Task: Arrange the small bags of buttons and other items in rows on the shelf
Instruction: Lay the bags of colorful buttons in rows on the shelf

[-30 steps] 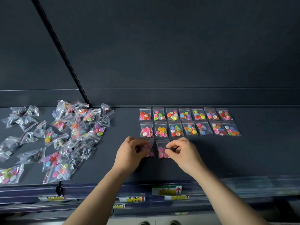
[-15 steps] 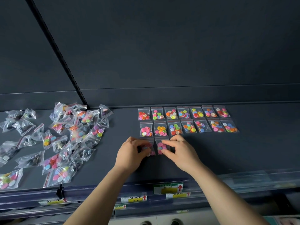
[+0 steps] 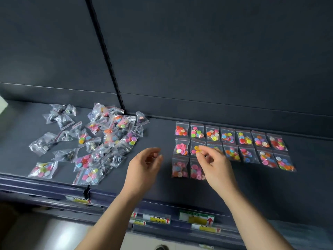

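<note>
Bags of buttons lie in two groups on the dark shelf [image 3: 156, 134]: a loose pile [image 3: 100, 141] to the left, ordered rows [image 3: 230, 139] to the right. Back row: seven bags side by side. Middle row: seven too, though my right hand [image 3: 214, 166] hides part of the second and third. Front row: two bags only, the pink-button bag [image 3: 179, 168] at the left end and its neighbour [image 3: 195, 171] touching it, partly under my right hand.

Change from half a second ago: both hands were then pressed down on those two front bags; now both are lifted off. My left hand [image 3: 144, 166] has moved left into the bare gap between pile and rows, fingers loosely curled and spread, nothing in them. My right hand hangs above the second column, thumb and forefinger nearly pinched; I cannot tell whether anything is between them, the frame is blurred there. View has swung right and tilted. Price labels [image 3: 197, 218] show on the shelf's front edge
</note>
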Motion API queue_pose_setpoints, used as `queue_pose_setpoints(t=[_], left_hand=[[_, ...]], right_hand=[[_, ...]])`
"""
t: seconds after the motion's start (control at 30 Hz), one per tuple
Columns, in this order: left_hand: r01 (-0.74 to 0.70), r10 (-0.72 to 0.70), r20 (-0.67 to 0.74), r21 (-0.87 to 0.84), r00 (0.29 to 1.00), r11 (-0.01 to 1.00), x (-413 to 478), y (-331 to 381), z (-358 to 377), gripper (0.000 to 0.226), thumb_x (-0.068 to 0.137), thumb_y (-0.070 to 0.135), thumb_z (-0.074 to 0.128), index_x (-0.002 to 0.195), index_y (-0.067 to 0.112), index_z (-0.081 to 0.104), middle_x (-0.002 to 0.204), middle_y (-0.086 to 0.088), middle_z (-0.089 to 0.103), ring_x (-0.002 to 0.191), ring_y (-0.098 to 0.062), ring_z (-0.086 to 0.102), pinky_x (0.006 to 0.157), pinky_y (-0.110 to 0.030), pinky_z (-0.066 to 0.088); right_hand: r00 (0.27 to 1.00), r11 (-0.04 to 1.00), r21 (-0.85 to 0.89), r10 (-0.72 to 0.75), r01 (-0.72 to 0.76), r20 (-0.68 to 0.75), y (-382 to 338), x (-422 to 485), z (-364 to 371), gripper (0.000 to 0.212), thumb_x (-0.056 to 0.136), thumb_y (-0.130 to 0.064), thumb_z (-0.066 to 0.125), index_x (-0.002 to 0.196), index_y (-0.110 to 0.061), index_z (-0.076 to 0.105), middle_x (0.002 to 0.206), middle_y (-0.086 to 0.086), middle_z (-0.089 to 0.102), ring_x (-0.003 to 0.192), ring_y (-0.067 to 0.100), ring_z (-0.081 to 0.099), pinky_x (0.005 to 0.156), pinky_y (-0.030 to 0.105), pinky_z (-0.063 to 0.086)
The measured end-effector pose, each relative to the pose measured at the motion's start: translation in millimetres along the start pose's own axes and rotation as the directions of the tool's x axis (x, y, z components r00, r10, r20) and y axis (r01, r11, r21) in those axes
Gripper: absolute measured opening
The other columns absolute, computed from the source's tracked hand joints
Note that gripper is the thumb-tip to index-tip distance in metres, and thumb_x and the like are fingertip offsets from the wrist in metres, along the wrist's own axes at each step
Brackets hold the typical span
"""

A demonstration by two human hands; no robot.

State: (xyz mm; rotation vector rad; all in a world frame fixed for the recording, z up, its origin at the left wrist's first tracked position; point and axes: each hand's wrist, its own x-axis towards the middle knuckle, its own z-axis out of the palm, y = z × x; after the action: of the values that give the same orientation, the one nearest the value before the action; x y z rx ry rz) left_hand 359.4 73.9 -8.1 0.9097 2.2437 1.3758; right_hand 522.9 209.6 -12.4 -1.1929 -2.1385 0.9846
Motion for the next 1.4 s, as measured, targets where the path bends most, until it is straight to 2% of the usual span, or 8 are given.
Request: queue_pose_setpoints(t=[0.27,0.53,0.63,0.8,1.0,1.13,1.27,1.4], left_hand=[[0.11,-0.17,-0.342,-0.187,0.924,0.976,-27,-23,-109,0.008,0.089,0.019,0.065,0.093,0.025,0.069,0.085,0.004,0.072,0.078,-0.009,0.067,0.071,-0.02,0.051],[0.18,-0.228,-0.465,-0.146,0.855,0.973,6,-70,-212,0.01,0.09,0.023,0.064,0.099,0.022,0.069,0.09,0.004,0.072,0.082,-0.011,0.068,0.074,-0.025,0.054],[0.193,-0.193,-0.375,-0.038,0.907,0.98,46,-93,-234,0.014,0.088,0.022,0.067,0.101,0.019,0.071,0.085,0.006,0.071,0.068,-0.006,0.063,0.059,-0.016,0.047],[0.086,-0.066,-0.081,0.269,0.995,0.959,116,-119,-237,0.029,0.083,0.031,0.071,0.111,0.024,0.07,0.097,0.007,0.069,0.076,-0.01,0.06,0.069,-0.022,0.047],[-0.177,0.089,0.199,0.483,0.976,0.858,156,-140,-224,0.024,0.081,0.039,0.071,0.104,0.032,0.071,0.096,0.006,0.052,0.095,-0.02,0.055,0.074,-0.027,0.046],[-0.181,0.121,0.17,0.399,0.978,0.899,161,-147,-234,0.021,0.079,0.043,0.072,0.085,0.023,0.071,0.091,0.007,0.051,0.084,-0.016,0.055,0.067,-0.026,0.041],[0.006,-0.012,0.065,0.093,0.998,0.996,163,-142,-255,0.02,0.08,0.022,0.073,0.07,0.018,0.056,0.078,0.003,0.063,0.065,-0.011,0.057,0.058,-0.02,0.043],[0.179,-0.157,0.104,-0.265,0.982,0.947,181,-129,-253,0.02,0.084,-0.007,0.053,0.081,0.011,0.046,0.089,-0.013,0.069,0.074,-0.021,0.064,0.074,-0.042,0.055]], right_hand=[[0.988,0.928,0.362,0.032,-0.085,0.148,-68,20,57,0.024,0.094,-0.023,0.058,0.117,-0.019,0.064,0.106,-0.008,0.065,0.091,-0.004,0.057,0.059,0.003,0.043],[0.975,0.931,0.365,-0.051,-0.033,0.218,-136,39,145,0.018,0.093,-0.027,0.059,0.107,-0.023,0.069,0.09,-0.016,0.068,0.086,0.001,0.063,0.068,0.013,0.046],[0.979,0.938,0.347,-0.056,-0.016,0.197,-161,47,180,0.02,0.093,-0.027,0.06,0.108,-0.021,0.071,0.084,-0.02,0.066,0.081,0.003,0.063,0.072,0.018,0.045],[0.993,0.969,0.245,-0.006,-0.024,0.119,-194,48,214,0.019,0.093,-0.024,0.061,0.098,-0.01,0.073,0.1,0.005,0.072,0.08,0.009,0.067,0.073,0.014,0.049],[0.998,0.979,0.197,0.042,-0.05,0.043,-193,47,232,0.016,0.09,-0.021,0.064,0.105,-0.019,0.071,0.098,-0.014,0.067,0.083,-0.01,0.06,0.069,0.002,0.045],[0.999,1.0,0.008,-0.007,0.007,0.049,-185,61,244,0.02,0.088,-0.025,0.066,0.107,-0.024,0.071,0.111,-0.014,0.058,0.105,0.003,0.053,0.093,0.02,0.04],[0.992,0.991,-0.107,-0.071,0.082,0.103,-187,85,255,0.023,0.088,-0.027,0.065,0.111,-0.025,0.071,0.118,-0.013,0.053,0.112,0.004,0.045,0.097,0.02,0.029],[0.997,0.999,-0.023,-0.031,0.033,0.067,-186,107,252,0.019,0.091,-0.013,0.059,0.099,-0.021,0.075,0.11,-0.01,0.06,0.104,0.005,0.054,0.085,0.009,0.038]])
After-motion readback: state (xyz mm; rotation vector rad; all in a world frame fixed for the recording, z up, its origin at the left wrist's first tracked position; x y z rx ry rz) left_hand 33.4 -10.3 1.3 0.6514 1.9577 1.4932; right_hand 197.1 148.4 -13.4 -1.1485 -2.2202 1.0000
